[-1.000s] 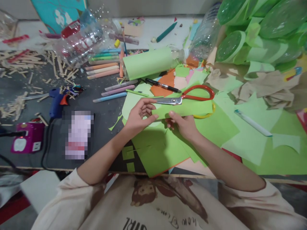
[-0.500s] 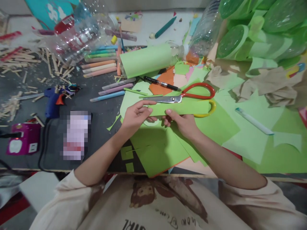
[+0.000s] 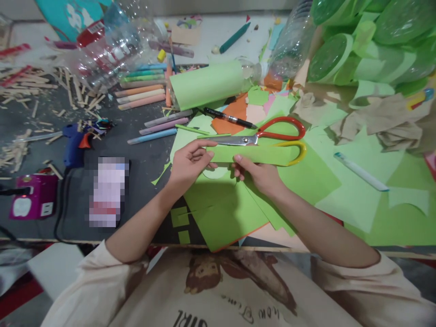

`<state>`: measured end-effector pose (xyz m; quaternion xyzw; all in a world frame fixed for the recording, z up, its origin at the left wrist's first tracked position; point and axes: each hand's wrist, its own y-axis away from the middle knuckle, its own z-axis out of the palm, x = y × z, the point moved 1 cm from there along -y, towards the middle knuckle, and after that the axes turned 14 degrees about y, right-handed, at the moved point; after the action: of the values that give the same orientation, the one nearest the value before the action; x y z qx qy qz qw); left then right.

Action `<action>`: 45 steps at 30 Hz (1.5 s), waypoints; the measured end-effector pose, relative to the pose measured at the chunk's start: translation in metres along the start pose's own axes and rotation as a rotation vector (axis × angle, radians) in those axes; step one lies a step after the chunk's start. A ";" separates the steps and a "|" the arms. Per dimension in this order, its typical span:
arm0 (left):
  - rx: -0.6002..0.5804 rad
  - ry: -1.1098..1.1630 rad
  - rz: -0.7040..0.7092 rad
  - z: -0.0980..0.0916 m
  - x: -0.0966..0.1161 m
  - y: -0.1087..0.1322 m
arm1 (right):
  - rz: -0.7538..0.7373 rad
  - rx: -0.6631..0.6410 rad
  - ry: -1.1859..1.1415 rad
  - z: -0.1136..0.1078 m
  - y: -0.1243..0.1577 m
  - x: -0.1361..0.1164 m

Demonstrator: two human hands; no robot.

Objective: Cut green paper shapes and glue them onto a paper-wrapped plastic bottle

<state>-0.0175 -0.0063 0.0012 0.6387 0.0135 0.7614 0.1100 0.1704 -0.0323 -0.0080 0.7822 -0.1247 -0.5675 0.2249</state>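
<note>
A strip of green paper (image 3: pixel 260 155) stretches between my hands over the middle of the table. My left hand (image 3: pixel 192 161) pinches its left end between thumb and fingers. Nearer the strip's middle, my right hand (image 3: pixel 255 171) grips the lower edge with the thumb on top. Just behind the strip lies a pair of scissors (image 3: pixel 252 140) with one red and one yellow handle; the strip covers part of it. Green paper sheets (image 3: pixel 221 209) are spread beneath both hands. A black pen (image 3: pixel 230 119) rests beyond the scissors.
A bottle wrapped in light green paper (image 3: pixel 207 85) lies behind the pen. Left are coloured sticks (image 3: pixel 153 136), a blue glue gun (image 3: pixel 75 147), a phone (image 3: pixel 107 193) and a purple box (image 3: pixel 34 196). Green bottle pieces (image 3: pixel 368 50) and crumpled brown paper (image 3: pixel 378 118) occupy the back right.
The paper strip and both hands have shifted slightly left, with the grip kept. More of the scissors' yellow handle now shows past the strip's right end.
</note>
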 end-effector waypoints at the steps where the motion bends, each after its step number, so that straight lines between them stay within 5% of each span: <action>1: 0.002 -0.003 0.002 0.000 0.000 0.000 | 0.026 -0.002 0.017 0.000 0.000 0.000; 10: 0.005 0.005 0.023 -0.001 0.000 -0.001 | 0.154 -0.100 0.119 -0.003 0.000 0.007; 27: 0.016 -0.003 -0.040 0.001 0.004 0.000 | 0.125 -0.133 0.062 -0.002 -0.001 0.007; 36: -0.009 0.202 -0.085 -0.003 -0.005 -0.006 | 0.114 -0.073 0.076 -0.006 -0.002 0.011; 45: 0.018 0.077 -0.086 -0.002 0.000 -0.007 | 0.129 -0.073 0.087 -0.007 -0.001 0.008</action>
<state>-0.0182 0.0003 -0.0006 0.6088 0.0521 0.7797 0.1365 0.1792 -0.0338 -0.0133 0.7877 -0.1443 -0.5216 0.2943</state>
